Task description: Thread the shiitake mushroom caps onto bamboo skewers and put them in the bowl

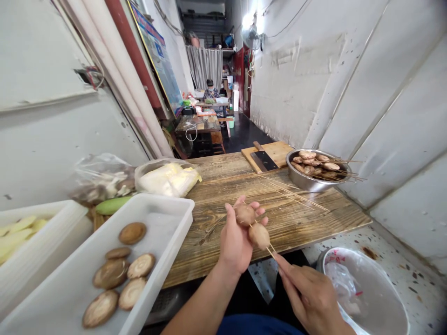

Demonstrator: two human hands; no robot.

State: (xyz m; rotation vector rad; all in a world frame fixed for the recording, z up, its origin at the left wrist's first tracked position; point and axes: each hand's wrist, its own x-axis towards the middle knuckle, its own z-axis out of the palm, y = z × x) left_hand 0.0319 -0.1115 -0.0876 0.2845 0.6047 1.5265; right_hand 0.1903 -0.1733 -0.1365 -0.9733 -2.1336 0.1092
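Observation:
My left hand (234, 242), palm up, cradles a brown mushroom cap (245, 214) with its fingers curled around it. A second, paler mushroom cap (259, 236) sits just below on the same bamboo skewers (270, 250). Two thin sticks run out of that lower cap to my right hand (307, 288), whose thumb and fingers are closed on their ends. To the left, a white plastic tray (171, 223) holds several loose mushrooms (109, 273), some gill side up. Loose skewers (296, 193) lie on the wooden table (209, 223) beyond my hands.
A steel bowl (305, 180) of skewered mushrooms stands at right, beside a cutting board (279, 151) with a cleaver (264, 160). Bagged food (171, 179) and a tray of pale slices (21, 230) lie left. A lined bucket (373, 298) is lower right. A person (210, 88) sits far back.

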